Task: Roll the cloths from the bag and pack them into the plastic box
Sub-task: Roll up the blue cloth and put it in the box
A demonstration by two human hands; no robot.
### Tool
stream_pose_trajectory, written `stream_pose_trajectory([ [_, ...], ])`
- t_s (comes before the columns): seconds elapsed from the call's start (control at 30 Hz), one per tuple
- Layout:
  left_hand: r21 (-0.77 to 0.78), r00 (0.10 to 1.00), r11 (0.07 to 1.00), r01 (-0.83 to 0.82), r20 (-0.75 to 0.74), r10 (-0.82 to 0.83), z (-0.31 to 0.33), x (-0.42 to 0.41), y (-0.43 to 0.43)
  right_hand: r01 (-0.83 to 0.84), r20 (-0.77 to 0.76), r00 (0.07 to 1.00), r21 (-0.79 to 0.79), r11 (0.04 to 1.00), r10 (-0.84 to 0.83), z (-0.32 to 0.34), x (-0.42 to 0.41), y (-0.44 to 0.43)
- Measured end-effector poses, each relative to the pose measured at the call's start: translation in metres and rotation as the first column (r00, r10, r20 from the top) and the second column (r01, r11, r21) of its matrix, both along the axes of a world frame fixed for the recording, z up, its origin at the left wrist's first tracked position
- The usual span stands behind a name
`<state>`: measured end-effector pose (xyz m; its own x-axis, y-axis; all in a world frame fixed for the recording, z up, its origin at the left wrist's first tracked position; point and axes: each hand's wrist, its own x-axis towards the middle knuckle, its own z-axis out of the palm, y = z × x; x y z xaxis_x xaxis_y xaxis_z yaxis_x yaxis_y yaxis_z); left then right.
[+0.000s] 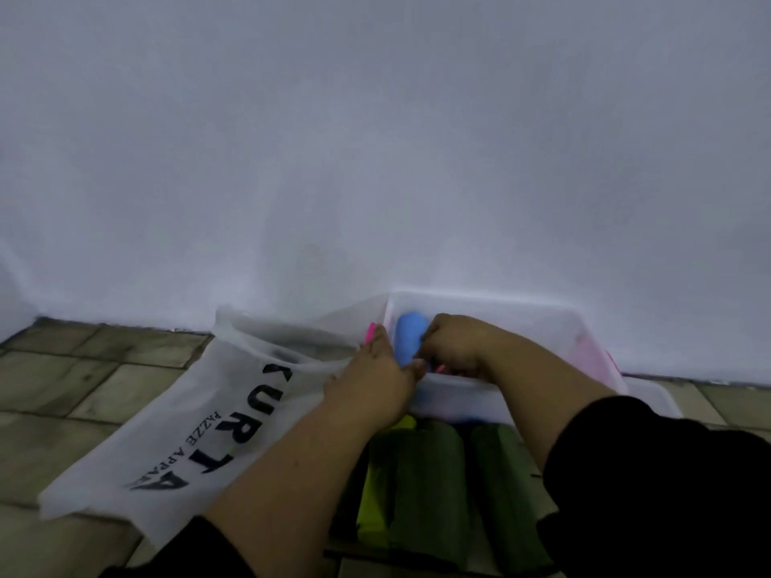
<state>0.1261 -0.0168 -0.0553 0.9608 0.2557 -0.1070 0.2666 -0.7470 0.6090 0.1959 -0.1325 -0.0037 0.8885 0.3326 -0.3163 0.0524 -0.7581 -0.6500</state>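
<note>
1. White wall (375,160) meets a tiled floor (62,390); the plastic box (521,314) sits against it.
2. A blue rolled cloth (411,335) lies inside the box at its left end.
3. The left hand (375,377) lays straight fingers along the roll's left side.
4. The right hand (454,346) curls its fingers onto the roll.
5. The lettered white bag (187,419) lies left of the box.
6. Green rolled cloths (429,473) and a yellow cloth (373,506) lie in front of the box.

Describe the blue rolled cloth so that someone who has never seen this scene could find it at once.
Find the white wall, then the clear plastic box at its foot. In the box's left end, between the left hand and right hand, sits a rolled cloth. It is the only light blue roll; the green rolls lie nearer the camera.
</note>
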Motion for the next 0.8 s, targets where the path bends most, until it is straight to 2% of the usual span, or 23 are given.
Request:
stream_pose_trajectory([
  [0.13, -0.009, 1.0, 1.0, -0.012, -0.029, 0.012, -0.006, 0.004, 0.002, -0.042, 0.121, 0.991, -0.109, 0.993, 0.055, -0.001, -0.005, 0.001],
  [0.27, -0.018, 0.999, 1.0, -0.023, -0.024, 0.023, -0.005, 0.005, 0.0, -0.094, 0.175, 0.974, -0.257, 0.962, 0.142, -0.001, -0.006, 0.006],
  [0.53, -0.025, 0.997, 0.999, -0.031, -0.067, 0.029, 0.002, 0.004, -0.002, -0.124, 0.135, 0.973, -0.375, 0.919, 0.187, 0.003, -0.007, 0.006],
  [0.6, -0.047, 0.998, 0.999, -0.016, -0.064, 0.013, 0.004, 0.003, -0.002, -0.104, 0.182, 0.969, -0.31, 0.945, 0.167, 0.003, -0.01, 0.001],
  [0.67, -0.066, 0.998, 0.998, -0.016, -0.054, 0.013, 0.003, 0.0, -0.002, -0.019, 0.312, 0.949, -0.087, 0.996, 0.046, 0.003, -0.015, -0.007],
  [0.73, -0.069, 0.999, 0.997, -0.02, -0.029, 0.018, 0.002, -0.003, -0.001, 0.065, 0.451, 0.88, 0.19, 0.98, -0.146, 0.004, -0.032, -0.022],
  [0.8, -0.055, 0.999, 0.998, -0.031, 0.031, 0.032, 0.006, -0.012, 0.0, 0.109, 0.567, 0.783, 0.276, 0.955, -0.254, -0.001, -0.057, -0.044],
])
